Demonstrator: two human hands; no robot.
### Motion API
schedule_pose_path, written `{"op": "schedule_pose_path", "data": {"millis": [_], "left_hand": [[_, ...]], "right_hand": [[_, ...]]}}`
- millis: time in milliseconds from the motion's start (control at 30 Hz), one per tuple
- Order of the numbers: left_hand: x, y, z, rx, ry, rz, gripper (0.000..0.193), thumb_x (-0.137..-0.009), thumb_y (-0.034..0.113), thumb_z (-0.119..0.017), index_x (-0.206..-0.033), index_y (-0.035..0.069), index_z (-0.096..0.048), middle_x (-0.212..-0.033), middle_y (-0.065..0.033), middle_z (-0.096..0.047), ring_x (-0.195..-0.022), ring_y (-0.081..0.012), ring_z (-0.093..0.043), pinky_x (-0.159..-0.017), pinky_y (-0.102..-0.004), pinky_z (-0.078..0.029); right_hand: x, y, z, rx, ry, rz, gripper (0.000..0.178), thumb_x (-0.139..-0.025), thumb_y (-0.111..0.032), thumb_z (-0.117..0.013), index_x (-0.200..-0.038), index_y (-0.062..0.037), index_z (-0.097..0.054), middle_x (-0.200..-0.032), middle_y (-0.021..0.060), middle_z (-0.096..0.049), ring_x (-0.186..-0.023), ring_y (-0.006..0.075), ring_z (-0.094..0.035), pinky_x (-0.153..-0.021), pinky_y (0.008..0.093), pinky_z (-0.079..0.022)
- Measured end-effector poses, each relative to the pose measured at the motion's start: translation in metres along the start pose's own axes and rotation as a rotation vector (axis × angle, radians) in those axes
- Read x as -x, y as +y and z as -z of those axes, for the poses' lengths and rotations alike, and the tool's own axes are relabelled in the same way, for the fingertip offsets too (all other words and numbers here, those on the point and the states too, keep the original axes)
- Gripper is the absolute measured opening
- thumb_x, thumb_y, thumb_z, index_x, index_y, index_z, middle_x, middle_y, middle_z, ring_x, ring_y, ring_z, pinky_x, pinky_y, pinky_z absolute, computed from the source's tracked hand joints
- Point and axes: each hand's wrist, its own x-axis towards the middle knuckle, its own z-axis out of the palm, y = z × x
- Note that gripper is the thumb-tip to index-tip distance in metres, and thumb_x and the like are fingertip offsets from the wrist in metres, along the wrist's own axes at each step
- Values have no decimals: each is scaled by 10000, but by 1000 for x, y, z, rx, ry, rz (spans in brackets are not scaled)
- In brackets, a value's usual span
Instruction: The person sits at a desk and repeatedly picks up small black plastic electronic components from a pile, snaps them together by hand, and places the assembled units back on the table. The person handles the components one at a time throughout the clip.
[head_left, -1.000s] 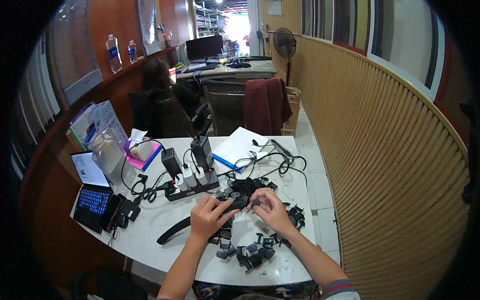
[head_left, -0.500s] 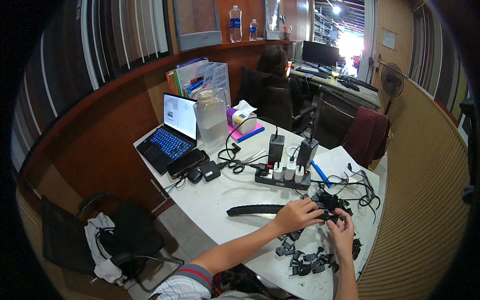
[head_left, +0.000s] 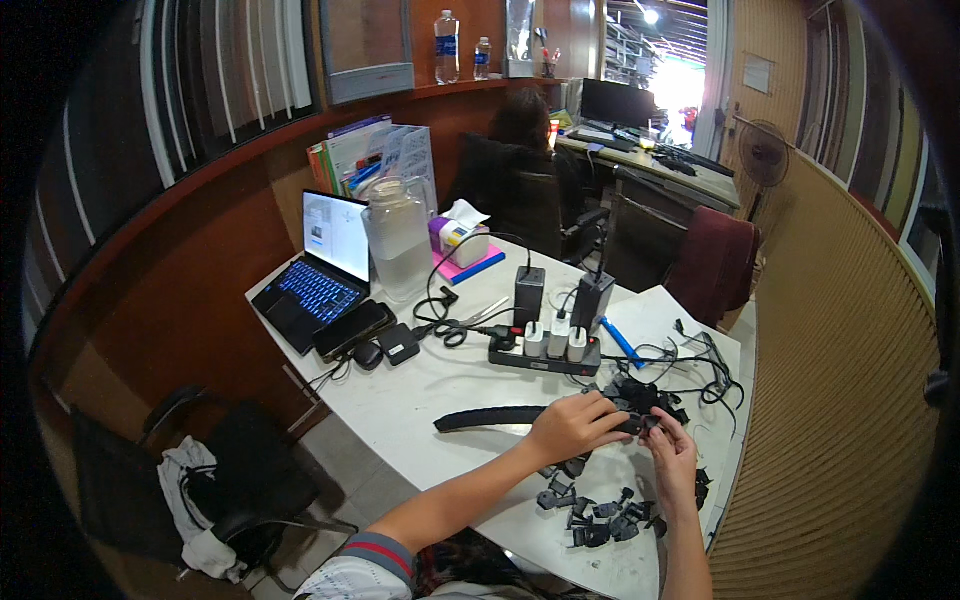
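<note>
A long black cable chain (head_left: 485,419) of plastic links lies across the white table, its left part resting free with a slight bend. My left hand (head_left: 577,430) is closed over it near its right end. At that end, the fingertips of my right hand (head_left: 674,450) pinch a small black link (head_left: 650,424), partly hidden by the fingers. I cannot tell whether this link is joined to the chain. Loose black chain links (head_left: 605,522) are scattered on the table below my hands, and a darker pile of black links (head_left: 640,395) lies just beyond them.
Beyond the hands stands a power strip (head_left: 545,357) with several chargers and cables. A blue pen-like stick (head_left: 622,342), scissors (head_left: 456,335), a water jug (head_left: 398,255), a laptop (head_left: 320,270) and tissues (head_left: 462,240) share the table. A person (head_left: 520,160) sits behind it.
The view has turned slightly to the right, so everything appears further left. My right fingertips have shifted a little around the link at the chain's end; my left hand keeps its grip.
</note>
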Motion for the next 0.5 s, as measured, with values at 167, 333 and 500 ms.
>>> {"op": "schedule_pose_path", "data": {"millis": [167,333,500], "left_hand": [[-2,2,3,10,-25,17,317,-806,316,-858,-1026,109,-760,-901,-8,-699,-773,-191,-677,-640,-318,-552],[-4,5,6,-5,-16,23,307,-816,311,-854,-1026,112,-752,-885,-15,-690,-753,-195,-672,-622,-317,-544],[-6,3,8,7,-50,-36,292,-851,290,-828,-1012,71,-720,-911,-37,-687,-762,-203,-677,-651,-311,-551]], "right_hand": [[0,5,2,162,-76,-61,380,-995,-142,-697,-1344,2,-653,-1051,23,-693,-840,82,-603,-740,222,-474],[-1,9,4,123,-167,-64,363,-1044,-163,-641,-1363,9,-618,-1100,69,-731,-894,111,-677,-773,246,-532],[0,18,2,36,-154,-86,348,-1059,-184,-624,-1355,-1,-612,-1107,72,-736,-920,118,-688,-794,269,-552]]}}
